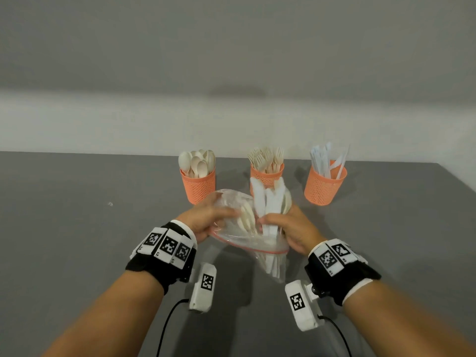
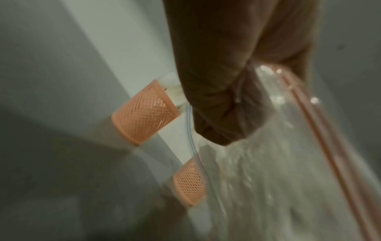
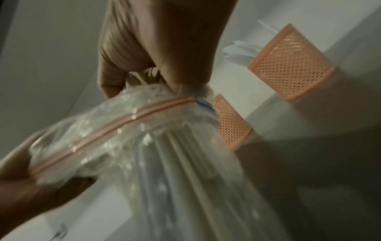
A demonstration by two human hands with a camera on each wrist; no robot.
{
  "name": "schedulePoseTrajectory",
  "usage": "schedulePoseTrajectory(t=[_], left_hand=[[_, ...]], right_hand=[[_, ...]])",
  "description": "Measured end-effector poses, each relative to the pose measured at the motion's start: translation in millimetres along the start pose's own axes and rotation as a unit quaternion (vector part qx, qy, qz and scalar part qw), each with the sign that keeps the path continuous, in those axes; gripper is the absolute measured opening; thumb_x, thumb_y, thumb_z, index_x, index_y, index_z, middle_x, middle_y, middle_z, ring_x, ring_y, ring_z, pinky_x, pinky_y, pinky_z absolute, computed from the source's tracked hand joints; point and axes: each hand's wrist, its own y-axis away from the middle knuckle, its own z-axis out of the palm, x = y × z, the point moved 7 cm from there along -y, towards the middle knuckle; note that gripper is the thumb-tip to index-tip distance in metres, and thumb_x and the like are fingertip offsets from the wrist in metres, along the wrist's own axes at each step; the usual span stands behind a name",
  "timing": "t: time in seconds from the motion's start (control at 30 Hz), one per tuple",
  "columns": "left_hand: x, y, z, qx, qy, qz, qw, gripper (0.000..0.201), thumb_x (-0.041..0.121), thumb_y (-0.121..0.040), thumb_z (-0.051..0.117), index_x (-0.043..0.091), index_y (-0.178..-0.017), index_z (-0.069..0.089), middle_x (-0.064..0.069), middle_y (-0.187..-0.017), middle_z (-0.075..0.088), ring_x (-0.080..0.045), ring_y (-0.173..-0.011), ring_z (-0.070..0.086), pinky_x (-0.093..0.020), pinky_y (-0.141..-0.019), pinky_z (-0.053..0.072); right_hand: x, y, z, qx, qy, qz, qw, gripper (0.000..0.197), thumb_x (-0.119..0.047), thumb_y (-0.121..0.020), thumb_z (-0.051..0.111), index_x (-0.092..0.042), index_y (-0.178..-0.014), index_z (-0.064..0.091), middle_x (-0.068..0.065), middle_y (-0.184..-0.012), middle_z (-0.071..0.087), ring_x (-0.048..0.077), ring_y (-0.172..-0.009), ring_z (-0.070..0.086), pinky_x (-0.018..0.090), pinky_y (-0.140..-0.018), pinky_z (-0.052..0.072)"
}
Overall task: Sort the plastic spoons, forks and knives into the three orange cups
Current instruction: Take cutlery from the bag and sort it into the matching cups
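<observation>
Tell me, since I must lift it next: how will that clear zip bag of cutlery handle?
The zip bag looks thin and crumpled, so probably floppy. Cutlery juts from its open mouth and may spill if tipped. The left hand and right hand both grip it.

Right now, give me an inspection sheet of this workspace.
Surface: grey table.
Job's things: three orange cups in a row, holding spoons, forks and knives; a clear bag of mixed cutlery is held above the table.
Clutter: a small clear scrap.
Hands: left hand grips the bag; right hand grips the cutlery bundle sticking out of it.
Cables: black leads hang from both wrist cameras.
Surroundings: plain pale wall.
</observation>
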Motion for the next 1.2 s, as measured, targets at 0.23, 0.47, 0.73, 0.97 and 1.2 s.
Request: schedulePoseTrajectory(t=[0.23,0.47,0.73,0.97,1.2], left_hand=[[-6.9,0.5,9.8,-0.012,-0.036,0.01,0.999,0.079,-0.004,-0.057,0.067,0.021,-0.127,0.042,-0.014,-0.118,0.056,-0.034,-0.106,0.06,-0.049,-0.085,0.053],[-16.6,-6.2,-16.8,0.1,-0.238,0.026,0.966,0.071,-0.002,-0.065,0.06,0.02,-0.127,0.034,-0.017,-0.112,0.054,-0.032,-0.091,0.06,-0.046,-0.081,0.055],[-31.7,1.3,-54.6,0.236,-0.38,-0.083,0.891,0.07,0.031,-0.08,0.067,0.006,-0.136,0.033,-0.021,-0.139,0.036,-0.037,-0.123,0.045,-0.041,-0.103,0.038],[35.3,23.1,40.3,0.002,-0.328,0.114,0.938,0.082,0.048,-0.072,0.072,0.021,-0.138,0.032,0.01,-0.124,0.046,-0.008,-0.118,0.047,-0.023,-0.1,0.04],[31.8,7.1,71.4,-0.05,-0.093,0.131,0.986,0.055,-0.004,-0.071,0.061,0.014,-0.119,0.044,-0.013,-0.088,0.064,-0.01,-0.067,0.065,-0.022,-0.059,0.054]], right_hand=[[-5.1,2.0,4.9,-0.011,0.092,0.004,0.996,0.063,0.0,-0.057,0.072,-0.009,-0.117,0.055,0.008,-0.094,0.065,0.023,-0.089,0.064,0.037,-0.078,0.056],[-41.4,3.6,-11.0,0.121,-0.005,-0.082,0.989,0.051,0.009,-0.068,0.066,-0.003,-0.116,0.054,0.006,-0.083,0.062,0.02,-0.078,0.062,0.029,-0.066,0.055],[-88.3,6.6,-2.6,0.068,-0.069,-0.098,0.99,0.016,0.009,-0.082,0.056,-0.002,-0.07,0.057,0.004,-0.051,0.054,0.014,-0.05,0.053,0.024,-0.055,0.048],[-69.8,-0.8,18.2,0.072,-0.036,-0.053,0.995,0.017,0.007,-0.079,0.063,0.004,-0.094,0.058,0.01,-0.064,0.058,0.015,-0.055,0.059,0.025,-0.056,0.051],[-50.2,-10.1,36.6,0.06,-0.004,0.0,0.998,0.056,-0.016,-0.077,0.074,-0.008,-0.126,0.049,0.018,-0.11,0.066,0.024,-0.095,0.069,0.032,-0.074,0.058]])
